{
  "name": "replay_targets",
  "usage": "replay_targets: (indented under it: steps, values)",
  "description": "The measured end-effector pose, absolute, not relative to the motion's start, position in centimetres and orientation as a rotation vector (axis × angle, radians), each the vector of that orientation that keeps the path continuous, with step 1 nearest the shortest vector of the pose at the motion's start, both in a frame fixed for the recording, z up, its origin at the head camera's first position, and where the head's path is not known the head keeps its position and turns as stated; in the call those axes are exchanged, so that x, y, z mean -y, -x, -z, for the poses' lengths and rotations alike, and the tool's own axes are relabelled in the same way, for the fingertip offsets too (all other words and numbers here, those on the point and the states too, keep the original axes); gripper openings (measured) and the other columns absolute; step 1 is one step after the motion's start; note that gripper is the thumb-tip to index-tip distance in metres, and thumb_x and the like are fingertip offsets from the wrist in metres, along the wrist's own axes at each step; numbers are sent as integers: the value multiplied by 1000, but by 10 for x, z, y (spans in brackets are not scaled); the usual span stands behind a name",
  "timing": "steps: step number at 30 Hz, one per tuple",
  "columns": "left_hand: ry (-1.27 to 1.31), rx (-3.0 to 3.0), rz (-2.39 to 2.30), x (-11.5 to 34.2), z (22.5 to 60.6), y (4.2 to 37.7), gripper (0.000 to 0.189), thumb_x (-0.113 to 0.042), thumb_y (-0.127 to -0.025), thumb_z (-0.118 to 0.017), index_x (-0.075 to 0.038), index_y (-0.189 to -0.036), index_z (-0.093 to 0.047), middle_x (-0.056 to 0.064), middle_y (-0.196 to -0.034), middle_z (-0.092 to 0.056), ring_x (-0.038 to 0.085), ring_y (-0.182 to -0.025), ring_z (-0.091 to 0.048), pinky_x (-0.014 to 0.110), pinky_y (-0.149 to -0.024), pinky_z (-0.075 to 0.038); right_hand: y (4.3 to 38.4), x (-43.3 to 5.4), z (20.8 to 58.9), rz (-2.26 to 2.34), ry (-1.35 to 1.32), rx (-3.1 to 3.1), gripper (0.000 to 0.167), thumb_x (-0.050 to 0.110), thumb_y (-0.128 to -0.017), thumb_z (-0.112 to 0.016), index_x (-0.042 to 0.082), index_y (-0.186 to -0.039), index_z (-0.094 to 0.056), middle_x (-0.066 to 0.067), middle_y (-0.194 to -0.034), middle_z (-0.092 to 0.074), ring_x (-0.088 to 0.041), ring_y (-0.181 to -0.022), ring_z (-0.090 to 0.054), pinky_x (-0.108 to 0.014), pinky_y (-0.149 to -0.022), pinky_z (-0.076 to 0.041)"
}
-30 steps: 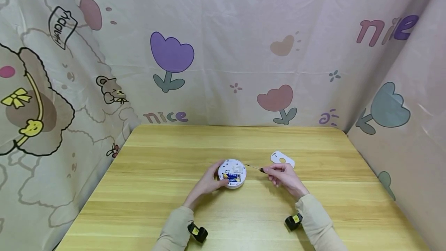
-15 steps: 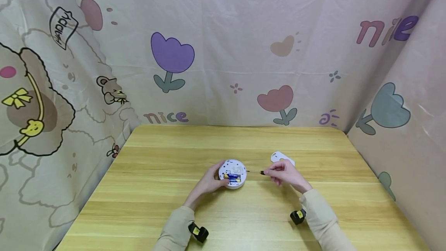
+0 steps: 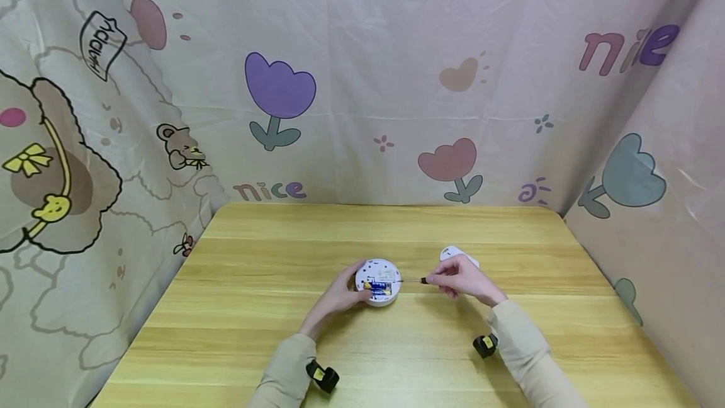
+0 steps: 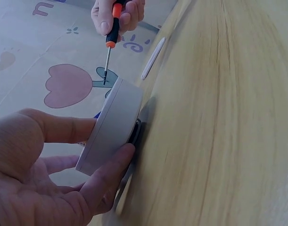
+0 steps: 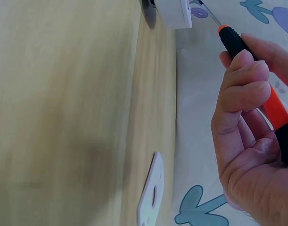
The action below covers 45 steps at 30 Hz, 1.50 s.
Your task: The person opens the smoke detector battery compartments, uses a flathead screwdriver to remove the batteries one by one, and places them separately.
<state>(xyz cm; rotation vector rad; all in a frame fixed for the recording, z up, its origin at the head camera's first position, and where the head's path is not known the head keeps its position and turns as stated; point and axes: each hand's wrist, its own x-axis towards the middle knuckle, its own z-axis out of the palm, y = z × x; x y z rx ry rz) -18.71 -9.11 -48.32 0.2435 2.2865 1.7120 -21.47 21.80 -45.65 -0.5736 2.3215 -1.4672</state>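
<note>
My left hand [image 3: 340,296] grips a round white device [image 3: 386,271], which looks like a smoke detector, by its left edge. Blue batteries [image 3: 379,286] show in its upturned face, with the thumb near them. In the left wrist view the device [image 4: 116,120] is tilted, close above the table, with fingers beneath it. My right hand [image 3: 463,277] holds a screwdriver [image 5: 234,43] with a black and orange handle. Its thin shaft [image 4: 108,59] points left, and in the head view the tip overlaps the device's right side.
A flat white plate [image 3: 451,253] with a hole lies on the wooden table [image 3: 294,244] behind my right hand, partly hidden by it. Black wrist cameras [image 3: 321,376] sit at both sleeves. Printed curtains [image 3: 362,169] hang behind and beside the table.
My right hand has swung the screwdriver slightly down and left, from beside the device to its right side. It now hides more of the white plate. The left hand stays nearly still.
</note>
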Motion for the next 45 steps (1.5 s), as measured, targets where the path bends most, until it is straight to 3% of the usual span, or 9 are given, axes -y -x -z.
replay_targets:
  steps: [4,8,13,17,22,30,34,40,45]
  values:
    - [-219,-2216,-1763,92,483,187,83,6,-82,-70,0,-155,-31,34,-161,-23,56,-138,-38,44,-89,-63,216,-214,452,1408,601,-2346,29,18,-92,-72,-11,-97,-72,-10,-61,-61,-4,-46,-49,-20,-42,-44]
    - [-205,-2141,-1795,94,483,187,84,8,-83,-67,0,-157,-28,35,-161,-20,56,-136,-41,46,-92,-62,217,-208,446,1354,671,-2367,27,17,-92,-72,-9,-94,-73,-15,-60,-61,-4,-45,-49,-24,-39,-44]
    - [-183,-2075,-1809,95,483,188,84,10,-85,-65,-2,-158,-25,35,-161,-17,55,-131,-47,47,-95,-60,217,-201,436,1283,748,-2397,24,16,-91,-73,-8,-89,-73,-10,-55,-59,-4,-43,-48,-28,-38,-46]
    - [-185,-2082,-1803,95,482,189,83,9,-86,-65,-2,-158,-26,35,-160,-20,53,-128,-50,46,-92,-62,218,-196,433,1236,788,-2432,23,15,-90,-74,-7,-84,-73,-15,-54,-59,-5,-42,-47,-25,-37,-44]
    - [-183,-2074,-1805,95,482,190,84,9,-85,-65,-3,-158,-25,35,-160,-20,53,-128,-50,46,-92,-62,217,-193,428,1164,815,-2479,22,16,-90,-74,-4,-81,-73,-11,-54,-60,-3,-42,-47,-19,-38,-43]
    - [-157,-2060,-1824,93,484,189,83,10,-85,-65,-1,-158,-26,35,-160,-20,50,-123,-56,47,-92,-62,213,-183,418,1069,764,-2569,18,17,-88,-76,2,-79,-75,-18,-62,-66,-4,-45,-49,-18,-41,-44]
    - [-147,-2058,-1833,92,484,189,83,10,-85,-65,-1,-157,-26,36,-159,-21,48,-119,-59,46,-91,-62,210,-176,413,1012,737,-2623,17,16,-87,-77,2,-78,-75,-14,-63,-68,-5,-48,-51,-20,-44,-47]
    - [-147,-2061,-1841,91,484,188,83,12,-83,-64,0,-156,-27,37,-157,-23,42,-111,-64,44,-88,-63,204,-166,403,856,705,-2760,16,17,-83,-79,13,-69,-73,5,-58,-63,-5,-49,-54,-21,-47,-48]
    - [-137,-2072,-1829,90,484,188,82,11,-83,-65,-1,-156,-28,36,-154,-28,38,-108,-65,42,-86,-64,200,-155,395,732,702,-2855,16,17,-79,-81,15,-66,-73,7,-62,-64,-6,-55,-54,-21,-52,-46]
